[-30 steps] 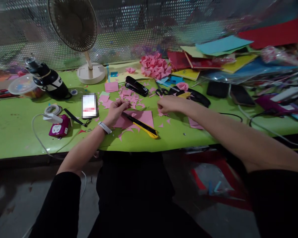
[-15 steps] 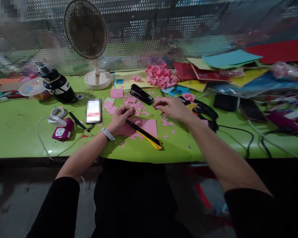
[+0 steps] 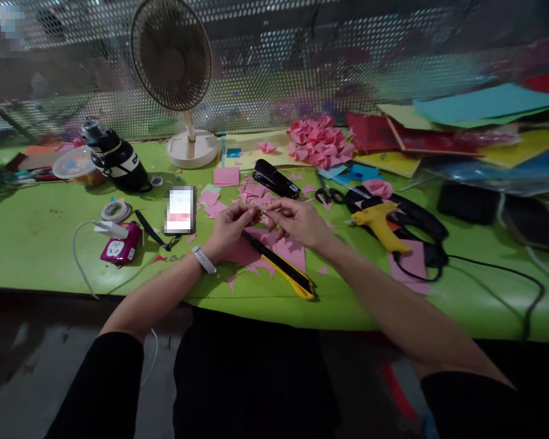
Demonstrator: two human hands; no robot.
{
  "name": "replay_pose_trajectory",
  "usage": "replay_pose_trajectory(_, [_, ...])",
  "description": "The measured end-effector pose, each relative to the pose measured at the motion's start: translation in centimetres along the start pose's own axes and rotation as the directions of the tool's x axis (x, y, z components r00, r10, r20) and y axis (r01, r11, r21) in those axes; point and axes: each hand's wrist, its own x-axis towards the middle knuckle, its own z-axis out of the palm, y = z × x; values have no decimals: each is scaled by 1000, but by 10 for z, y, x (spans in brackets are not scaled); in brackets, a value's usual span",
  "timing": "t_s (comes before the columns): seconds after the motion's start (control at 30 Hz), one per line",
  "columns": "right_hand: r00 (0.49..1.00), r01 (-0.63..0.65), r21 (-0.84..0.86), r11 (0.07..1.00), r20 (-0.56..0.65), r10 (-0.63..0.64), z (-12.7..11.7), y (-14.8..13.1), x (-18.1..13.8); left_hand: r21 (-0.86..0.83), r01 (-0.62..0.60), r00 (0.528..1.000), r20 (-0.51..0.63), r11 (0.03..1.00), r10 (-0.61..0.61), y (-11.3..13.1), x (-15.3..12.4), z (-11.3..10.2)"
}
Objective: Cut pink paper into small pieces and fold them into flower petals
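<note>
My left hand (image 3: 234, 227) is closed in a pinch, fingertips close to those of my right hand (image 3: 297, 222), which pinches too. Something tiny may be between them; it is too small to name. Both hands are above pink paper scraps (image 3: 254, 194) and a pink paper sheet (image 3: 286, 249). Across that sheet lies a yellow and black utility knife (image 3: 286, 268). Behind my hands is a black stapler (image 3: 276, 178). Black scissors (image 3: 330, 195) lie beyond my right hand. Farther back sits a pile of folded pink paper pieces (image 3: 320, 143).
A yellow glue gun (image 3: 382, 224) with a black cord lies on the right. Coloured sheets (image 3: 489, 107) are stacked behind it. To the left are a phone (image 3: 180, 210), a tape roll (image 3: 116, 211), a purple power adapter (image 3: 121, 245), a black bottle (image 3: 119, 160) and a fan (image 3: 192, 149).
My right hand has moved left, from near the stapler's end to meet my left hand's fingertips. The view has shifted, bringing the glue gun and scissors into plainer sight.
</note>
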Motion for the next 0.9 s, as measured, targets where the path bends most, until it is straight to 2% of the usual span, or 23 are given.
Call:
replay_pose_trajectory(0.17, [999,22,-105,994,-37,-26,-2,2,-8,14,1,999,37,1000,-2,-1,-2,2])
replay_pose_trajectory(0.4, [999,38,-174,984,-13,-41,1,3,-10,41,-15,999,46,999,13,2,-3,3])
replay_pose_trajectory(0.6, [987,126,-299,946,-59,-150,2,2,-10,58,-17,999,37,998,14,3,-4,4])
replay_pose_trajectory(0.9, [983,138,-340,930,-64,-169,3,0,-14,62,-9,999,44,998,6,2,-3,4])
